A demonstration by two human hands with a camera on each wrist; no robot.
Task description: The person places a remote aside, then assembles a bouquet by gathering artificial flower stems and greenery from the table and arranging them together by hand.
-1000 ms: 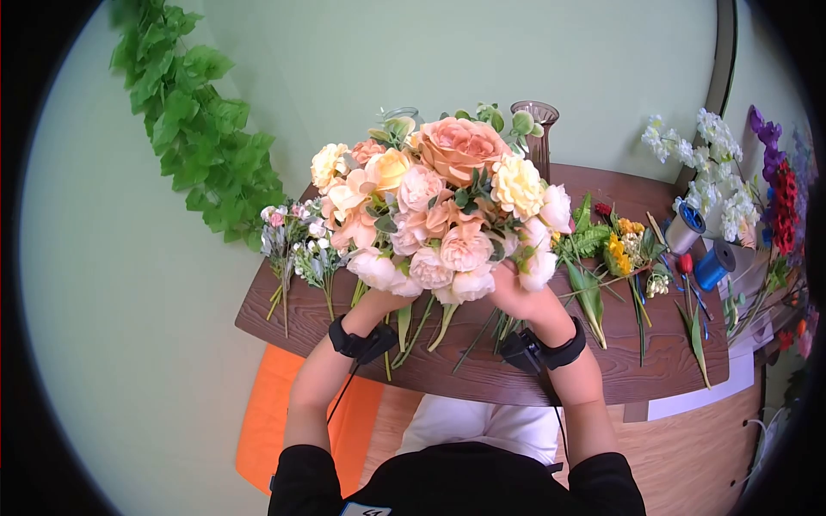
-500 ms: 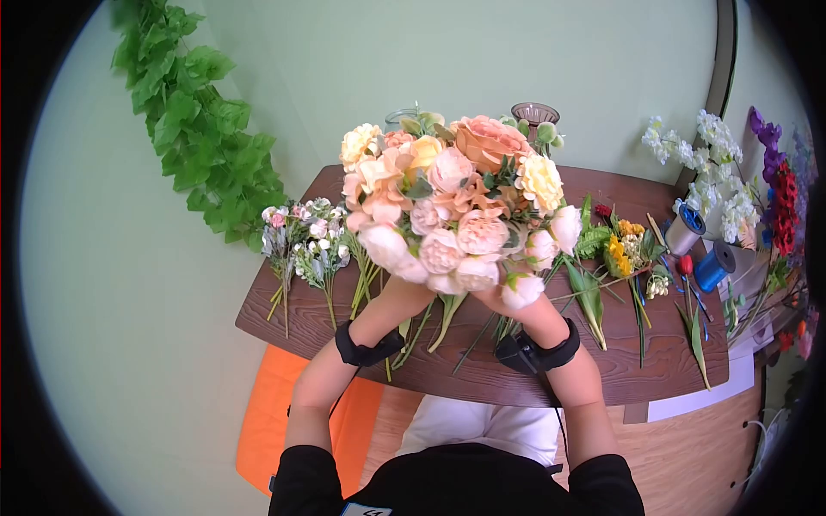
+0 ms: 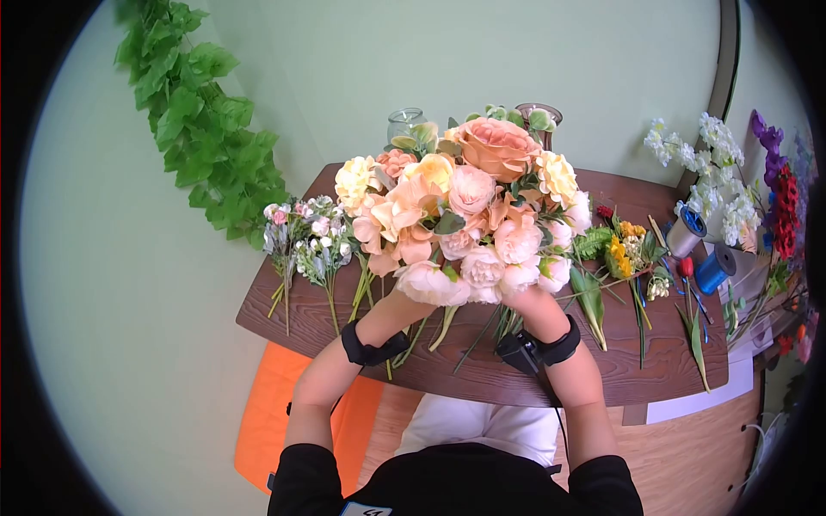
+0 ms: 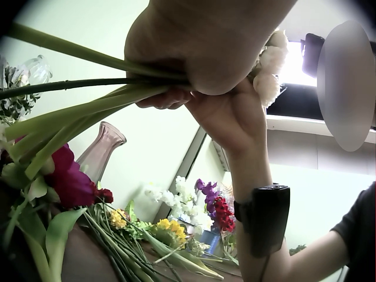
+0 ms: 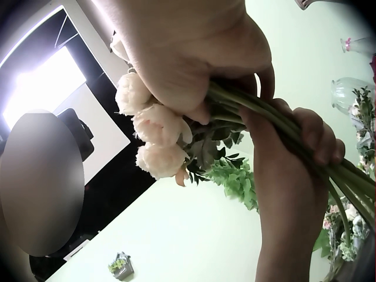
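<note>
Bouquet (image 3: 469,206): shifted rightward; glass jar (image 3: 406,129) more exposed
Left hand (image 5: 279,138): fingers curled round stems (image 5: 346,176)
Right hand (image 5: 205,53): fingers curled round stems, nearer blooms (image 5: 157,124)

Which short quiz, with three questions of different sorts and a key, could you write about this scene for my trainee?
1. Which thing is to the right of the bouquet? (a) scissors (b) a blue spool (c) a candle
2. True or false: the bouquet's stems stand in a vase.
3. Which grips the stems nearer the blooms, the left hand or the right hand?

Key: 1 b; 2 false; 3 right hand.
</note>
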